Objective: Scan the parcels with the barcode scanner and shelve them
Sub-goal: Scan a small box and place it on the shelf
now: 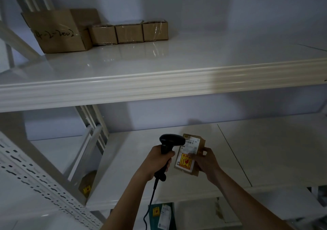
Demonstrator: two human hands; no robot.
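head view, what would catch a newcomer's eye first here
First, low in the middle: the left hand grips a black scanner aimed at the label of a small brown parcel, which the right hand holds above the lower shelf. Next, the row of cardboard boxes at the back left of the upper shelf.

White metal rack, glossy upper shelf (177, 61). Landmark: big cardboard box (56, 31) with handwriting, far left rear of that shelf. Second large box (85, 16) right behind it. Three small taped boxes (130, 32) in a row just right of it, touching side by side. Lower shelf (265, 150) below, seam right of centre. Perforated upright (35, 180) lower left.
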